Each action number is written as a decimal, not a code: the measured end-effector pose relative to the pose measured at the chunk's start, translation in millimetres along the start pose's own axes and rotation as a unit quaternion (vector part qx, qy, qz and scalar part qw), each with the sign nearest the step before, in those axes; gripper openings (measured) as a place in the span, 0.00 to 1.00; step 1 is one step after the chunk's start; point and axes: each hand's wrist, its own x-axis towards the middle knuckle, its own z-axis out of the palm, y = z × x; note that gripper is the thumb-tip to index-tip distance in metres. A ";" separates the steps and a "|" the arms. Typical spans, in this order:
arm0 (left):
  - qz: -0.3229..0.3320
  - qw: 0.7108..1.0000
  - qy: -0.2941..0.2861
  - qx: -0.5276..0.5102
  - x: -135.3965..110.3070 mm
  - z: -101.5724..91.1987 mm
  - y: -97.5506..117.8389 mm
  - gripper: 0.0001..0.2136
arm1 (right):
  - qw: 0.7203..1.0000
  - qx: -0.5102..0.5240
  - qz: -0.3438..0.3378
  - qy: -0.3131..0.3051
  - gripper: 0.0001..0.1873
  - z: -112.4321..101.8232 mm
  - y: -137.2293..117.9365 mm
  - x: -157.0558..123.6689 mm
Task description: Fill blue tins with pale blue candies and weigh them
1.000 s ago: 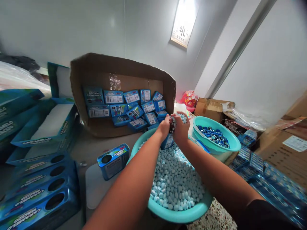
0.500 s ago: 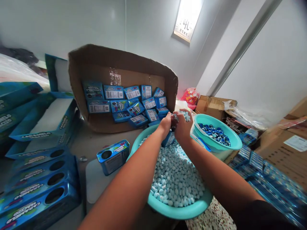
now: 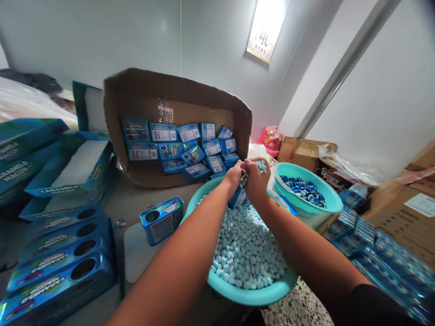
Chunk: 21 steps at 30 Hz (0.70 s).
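Observation:
Both hands meet above a turquoise basin (image 3: 251, 296) full of pale blue candies (image 3: 244, 262). My right hand (image 3: 256, 179) is curled around a heap of candies, some showing over its far side. My left hand (image 3: 234, 175) is cupped against it with fingers bent, and candies show in the gap between the two palms. Right below that gap, a blue tin (image 3: 238, 198) stands among the candies in the basin, partly covered by my hands and wrists. Left of the basin, another blue tin (image 3: 161, 221) with a round dark hole in its top stands on a whitish flat scale-like plate (image 3: 134, 253).
A cardboard box (image 3: 176, 83) on its side holds several blue tins. Open display cartons (image 3: 68, 185) and a row of tins (image 3: 61, 276) stand at left. A second basin (image 3: 335, 203) holds blue metallic caps. Packed tins (image 3: 384, 276) and cardboard boxes (image 3: 394, 213) lie at right.
My hands have drawn closer together and more candies show between the palms, above the tin. The view has shifted slightly.

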 end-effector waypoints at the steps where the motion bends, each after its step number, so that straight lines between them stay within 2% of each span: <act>1: 0.002 1.000 0.001 0.003 0.9 -0.5 -0.5 0.25 | 1.000 0.004 0.005 -0.002 0.09 0.0 0.3 0.2; 10: -0.001 1.000 0.007 0.015 2.8 -4.5 -3.0 0.23 | 1.000 0.007 0.010 -0.012 0.08 -0.6 -1.5 -0.4; 16: 0.000 1.000 -0.012 0.018 -1.5 -0.3 2.3 0.22 | 0.994 0.061 0.070 -0.050 0.10 -0.5 -3.8 -2.2; 21: 0.014 1.000 -0.006 0.026 -4.3 -0.5 3.6 0.21 | 0.996 0.047 0.043 -0.069 0.12 -2.9 -3.2 -1.2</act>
